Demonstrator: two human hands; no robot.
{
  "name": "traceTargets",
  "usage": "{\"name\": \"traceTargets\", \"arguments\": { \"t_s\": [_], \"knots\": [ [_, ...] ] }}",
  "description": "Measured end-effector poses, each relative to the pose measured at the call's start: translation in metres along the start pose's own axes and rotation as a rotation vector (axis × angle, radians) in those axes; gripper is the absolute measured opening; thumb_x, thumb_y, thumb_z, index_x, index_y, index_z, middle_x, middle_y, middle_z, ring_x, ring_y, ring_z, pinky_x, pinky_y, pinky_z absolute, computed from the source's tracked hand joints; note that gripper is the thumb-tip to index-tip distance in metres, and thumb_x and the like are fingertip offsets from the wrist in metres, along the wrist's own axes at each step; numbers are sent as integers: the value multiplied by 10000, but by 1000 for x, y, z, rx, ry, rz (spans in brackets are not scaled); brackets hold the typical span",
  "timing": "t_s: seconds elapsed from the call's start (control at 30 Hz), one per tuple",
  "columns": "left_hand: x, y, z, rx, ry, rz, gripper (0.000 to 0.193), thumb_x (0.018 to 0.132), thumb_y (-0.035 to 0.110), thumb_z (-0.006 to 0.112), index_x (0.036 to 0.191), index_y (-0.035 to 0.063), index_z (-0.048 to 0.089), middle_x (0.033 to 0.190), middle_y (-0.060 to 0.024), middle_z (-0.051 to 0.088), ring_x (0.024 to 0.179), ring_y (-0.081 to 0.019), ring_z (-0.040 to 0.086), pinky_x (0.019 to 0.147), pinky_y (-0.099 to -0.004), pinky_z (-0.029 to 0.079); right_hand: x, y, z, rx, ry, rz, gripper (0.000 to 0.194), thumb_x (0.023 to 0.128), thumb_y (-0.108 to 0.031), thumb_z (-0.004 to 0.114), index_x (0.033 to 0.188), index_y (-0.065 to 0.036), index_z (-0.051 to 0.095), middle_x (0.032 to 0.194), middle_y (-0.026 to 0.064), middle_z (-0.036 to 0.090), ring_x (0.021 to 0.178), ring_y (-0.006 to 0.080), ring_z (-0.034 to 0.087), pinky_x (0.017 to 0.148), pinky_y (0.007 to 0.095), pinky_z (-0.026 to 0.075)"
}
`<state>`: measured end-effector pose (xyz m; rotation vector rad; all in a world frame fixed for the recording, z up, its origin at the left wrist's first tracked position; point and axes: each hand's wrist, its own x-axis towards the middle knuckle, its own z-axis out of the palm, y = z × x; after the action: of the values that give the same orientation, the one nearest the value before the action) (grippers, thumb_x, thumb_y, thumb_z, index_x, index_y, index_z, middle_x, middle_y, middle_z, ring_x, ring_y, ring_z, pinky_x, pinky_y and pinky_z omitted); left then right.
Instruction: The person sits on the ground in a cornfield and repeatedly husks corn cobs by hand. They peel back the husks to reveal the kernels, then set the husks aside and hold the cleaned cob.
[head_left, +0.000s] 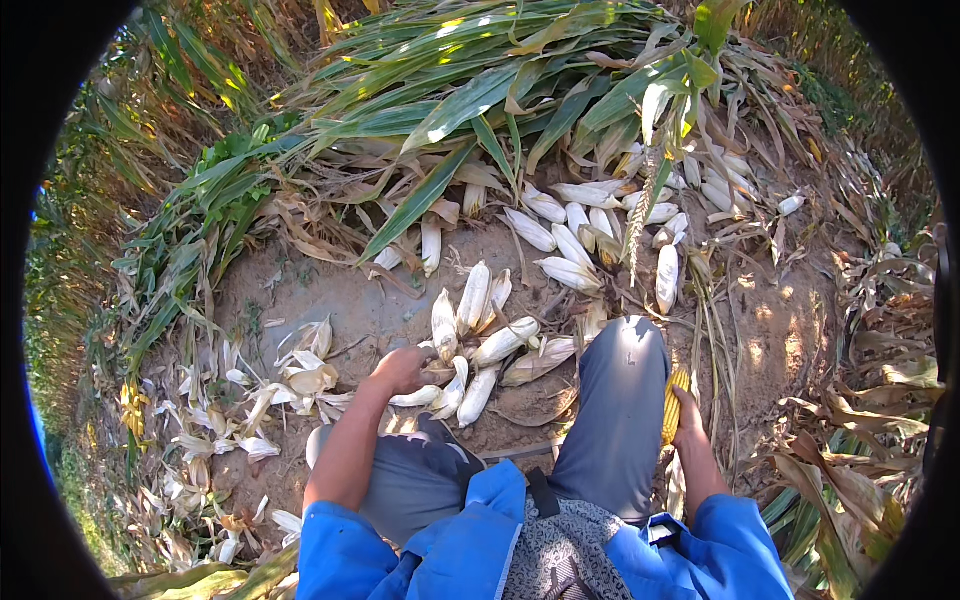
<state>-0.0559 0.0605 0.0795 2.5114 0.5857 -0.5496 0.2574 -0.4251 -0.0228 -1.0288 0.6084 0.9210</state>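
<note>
My right hand (687, 424) is wrapped around a bare yellow corn cob (673, 405), held upright just outside my right knee. To the left, my left hand (403, 370) reaches down to the edge of a small heap of corn ears in pale husks (474, 298). Its fingers are partly hidden against one ear, so whether they grip it cannot be told. Nearer to me, a husked-over ear (478, 395) lies on the soil beside that hand. A larger ear in a brownish husk (540, 361) rests close to my right knee.
Farther out, more pale-husked ears (574, 247) lie scattered. Behind them stretches a long pile of cut green cornstalks (480, 97). Loose stripped husks (307, 375) cover the ground at left, and dry leaves (855, 480) lie at right. Several yellow cobs (133, 409) sit at far left.
</note>
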Motion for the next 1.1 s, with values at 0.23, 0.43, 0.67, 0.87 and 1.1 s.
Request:
{"name": "traceTargets", "arguments": {
  "t_s": [0.23,0.43,0.67,0.87,1.1],
  "knots": [
    [43,-23,42,-61,-151,-114,497,831,389,703,1212,72,668,1079,-218,709,1009,-381,677,905,-445,523,19,-85,-95,-72,85,-214,325,961,-246,575,1195,-21,583,995,134,662,901,277,654,740,408,601],
    [80,-46,94,-338,161,-425,352,830,336,686,1021,47,752,885,-218,722,870,-324,710,799,-408,551,-100,-407,-11,1,-353,-1126,612,1064,-422,376,1522,-40,238,1506,291,350,1318,410,478,1031,494,511],
    [103,-14,211,-251,-30,-559,473,820,375,667,1069,-25,712,1107,-248,693,1042,-401,662,915,-436,522,-90,-246,156,-78,-393,-823,337,1028,-237,507,1234,-1,631,978,88,712,781,180,652,673,294,535],
    [93,-30,287,-354,-112,-723,672,782,436,740,1232,-40,589,1239,-273,626,1156,-393,620,974,-449,509,-106,-91,283,-143,-718,-418,305,1010,-240,527,1194,-9,603,850,120,669,683,211,665,601,332,549],
    [86,4,246,-271,-226,-688,737,755,481,762,1250,-28,563,1298,-228,607,1173,-382,614,969,-447,512,-60,-29,285,-498,-449,-155,271,948,-224,636,1123,-18,617,806,75,666,671,156,672,586,272,544]
  ]
}}
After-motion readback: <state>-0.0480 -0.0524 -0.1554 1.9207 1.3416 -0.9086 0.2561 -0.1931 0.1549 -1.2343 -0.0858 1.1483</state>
